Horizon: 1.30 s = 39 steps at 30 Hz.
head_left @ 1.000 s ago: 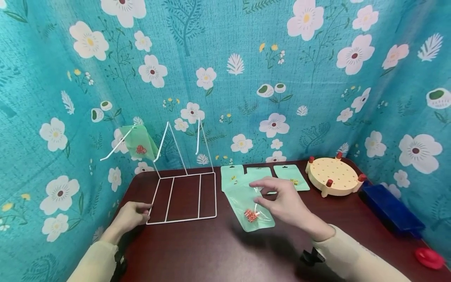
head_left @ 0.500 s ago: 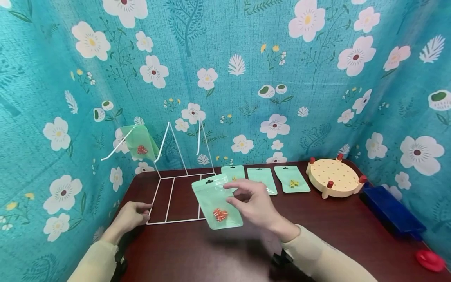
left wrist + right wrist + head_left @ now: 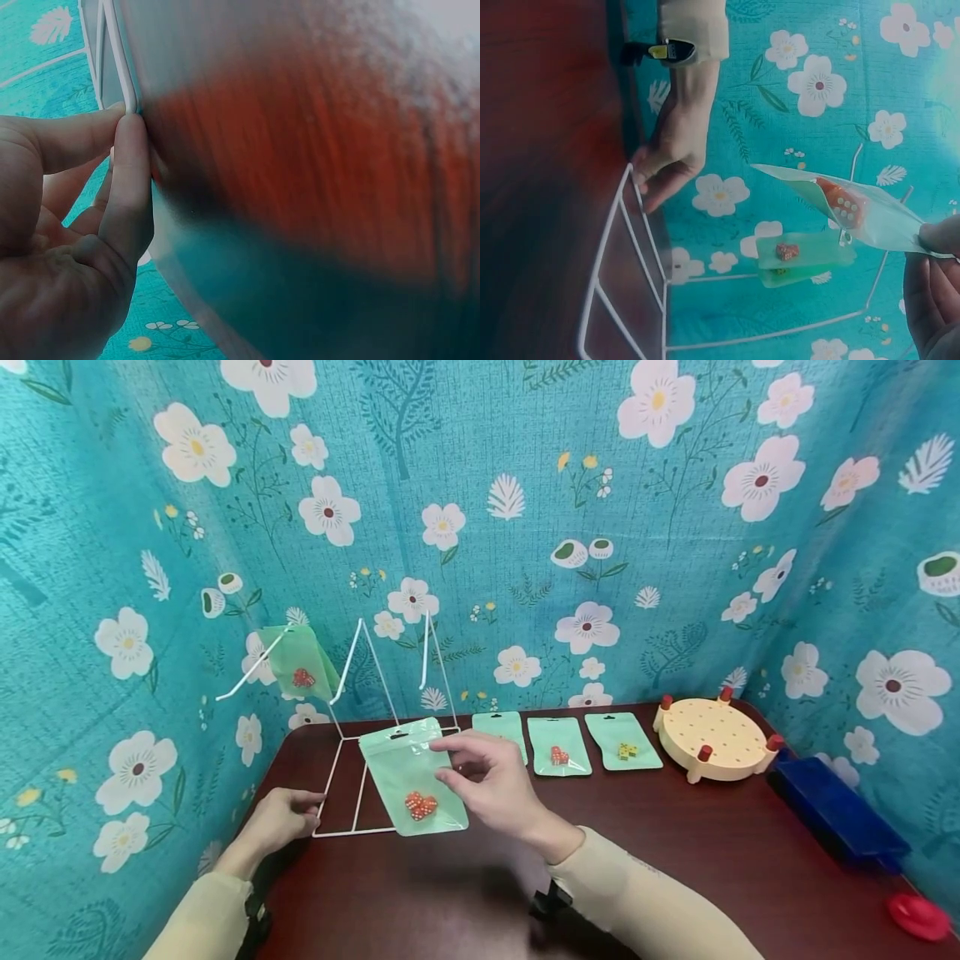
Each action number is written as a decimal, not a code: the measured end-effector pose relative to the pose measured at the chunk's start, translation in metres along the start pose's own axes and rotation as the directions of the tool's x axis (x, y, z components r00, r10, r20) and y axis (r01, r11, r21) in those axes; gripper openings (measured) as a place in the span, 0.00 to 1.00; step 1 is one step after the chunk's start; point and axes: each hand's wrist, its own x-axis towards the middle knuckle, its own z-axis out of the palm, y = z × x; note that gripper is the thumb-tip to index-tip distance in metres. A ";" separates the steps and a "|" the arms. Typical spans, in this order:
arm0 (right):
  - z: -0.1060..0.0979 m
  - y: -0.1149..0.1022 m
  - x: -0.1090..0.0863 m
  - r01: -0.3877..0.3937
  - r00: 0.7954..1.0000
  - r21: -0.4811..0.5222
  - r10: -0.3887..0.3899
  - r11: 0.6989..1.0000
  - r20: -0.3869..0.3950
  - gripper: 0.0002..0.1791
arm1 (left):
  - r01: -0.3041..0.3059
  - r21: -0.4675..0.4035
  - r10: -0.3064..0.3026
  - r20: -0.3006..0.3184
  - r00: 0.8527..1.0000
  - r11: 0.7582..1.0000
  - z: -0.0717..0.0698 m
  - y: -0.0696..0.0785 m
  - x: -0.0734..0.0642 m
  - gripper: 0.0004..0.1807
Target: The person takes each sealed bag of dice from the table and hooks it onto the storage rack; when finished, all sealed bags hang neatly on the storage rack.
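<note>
Green pouch [image 3: 414, 775] has moved left, its right edge pinched between right-hand fingers [image 3: 467, 742].

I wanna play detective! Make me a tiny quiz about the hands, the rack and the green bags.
1. True or false: the left hand is touching the white rack.
2. How many green bags lie on the table?
3. The dice in the bag held by the right hand are: A) blue, B) orange, C) purple.

Key: 1. True. 2. Three. 3. B, orange.
</note>
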 end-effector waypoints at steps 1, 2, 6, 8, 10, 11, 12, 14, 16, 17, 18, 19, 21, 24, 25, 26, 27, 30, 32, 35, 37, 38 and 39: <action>0.003 0.000 0.002 0.000 1.000 0.011 0.000 1.000 0.003 0.19 | 0.000 -0.002 0.000 -0.001 1.000 1.000 0.000 0.000 0.000 0.27; 0.005 0.000 0.004 0.002 1.000 0.024 -0.002 1.000 0.006 0.19 | 0.001 -0.003 -0.001 -0.002 1.000 1.000 -0.001 0.000 0.000 0.27; 0.016 -0.001 0.010 0.023 1.000 0.057 -0.023 0.998 0.006 0.18 | -0.002 -0.002 0.002 -0.002 1.000 1.000 -0.001 0.000 0.000 0.27; 0.022 -0.004 0.014 0.026 1.000 0.067 -0.026 0.997 0.004 0.18 | 0.002 -0.001 -0.002 -0.004 1.000 1.000 -0.001 0.000 0.000 0.27; 0.026 -0.007 0.018 0.024 1.000 0.075 -0.025 0.997 0.007 0.18 | 0.003 -0.002 -0.003 -0.004 1.000 1.000 0.000 -0.001 0.000 0.27; 0.029 -0.008 0.020 0.027 1.000 0.078 -0.028 0.997 0.008 0.18 | 0.006 -0.004 -0.006 -0.007 1.000 1.000 0.000 -0.001 0.000 0.28; 0.031 -0.010 0.023 0.034 0.999 0.080 -0.035 0.996 0.009 0.18 | 0.002 -0.003 -0.002 -0.005 1.000 1.000 0.000 -0.002 0.000 0.28; 0.035 -0.012 0.026 0.041 0.999 0.088 -0.042 0.995 0.014 0.18 | 0.004 -0.001 -0.004 -0.005 1.000 1.000 0.000 -0.002 0.001 0.28; 0.039 -0.013 0.030 0.062 0.998 0.090 -0.064 0.994 0.014 0.18 | 0.008 0.002 -0.008 -0.003 1.000 1.000 0.000 -0.002 0.002 0.28; 0.041 -0.014 0.032 0.072 0.997 0.091 -0.074 0.993 0.015 0.18 | 0.012 0.005 -0.012 -0.002 1.000 1.000 0.000 -0.002 0.003 0.28; 0.042 -0.014 0.033 0.079 0.997 0.092 -0.081 0.993 0.015 0.18 | 0.017 0.008 -0.017 -0.001 1.000 1.000 0.000 -0.002 0.003 0.28; 0.044 -0.014 0.035 0.082 0.996 0.089 -0.084 0.993 0.017 0.18 | 0.021 0.009 -0.021 -0.002 1.000 1.000 0.000 -0.001 0.004 0.28; 0.047 -0.015 0.038 0.086 0.996 0.081 -0.088 0.993 0.017 0.18 | 0.020 0.012 -0.020 0.000 1.000 1.000 0.000 -0.001 0.004 0.27; 0.052 -0.016 0.043 0.069 0.997 0.066 -0.070 0.995 0.016 0.18 | 0.020 0.012 -0.020 0.001 1.000 1.000 -0.002 0.000 0.003 0.27; 0.053 -0.015 0.045 0.061 0.998 0.061 -0.062 0.996 0.013 0.19 | 0.019 0.012 -0.019 0.003 1.000 1.000 -0.002 0.000 0.003 0.28; 0.055 -0.015 0.046 0.052 0.999 0.059 -0.053 0.997 0.010 0.19 | 0.019 0.013 -0.019 0.005 1.000 1.000 -0.002 0.001 0.003 0.28; 0.056 -0.014 0.047 0.043 0.999 0.058 -0.044 0.997 0.006 0.19 | 0.021 0.013 -0.021 0.004 1.000 1.000 -0.002 0.001 0.002 0.28; 0.060 -0.013 0.051 0.025 1.000 0.059 -0.025 0.998 0.002 0.20 | 0.017 0.012 -0.017 0.007 1.000 1.000 -0.002 0.002 0.002 0.27; 0.062 -0.012 0.053 0.018 1.000 0.060 -0.018 0.998 0.000 0.20 | 0.013 0.011 -0.013 0.006 1.000 1.000 -0.002 0.002 0.002 0.27; 0.064 -0.011 0.055 0.011 1.000 0.061 -0.011 0.998 -0.003 0.20 | 0.010 0.010 -0.010 0.010 1.000 1.000 -0.002 0.002 0.003 0.26; 0.065 -0.010 0.056 0.004 1.000 0.054 -0.004 0.999 -0.005 0.20 | 0.016 0.004 -0.017 0.012 1.000 1.000 -0.002 0.002 0.003 0.27; 0.065 -0.009 0.057 0.000 1.000 0.050 0.001 0.999 -0.006 0.20 | 0.017 0.004 -0.017 0.016 1.000 1.000 -0.001 0.002 0.004 0.27; 0.065 -0.008 0.057 -0.005 1.000 0.047 0.005 0.999 -0.007 0.20 | 0.020 0.002 -0.020 0.018 1.000 1.000 -0.001 0.001 0.004 0.27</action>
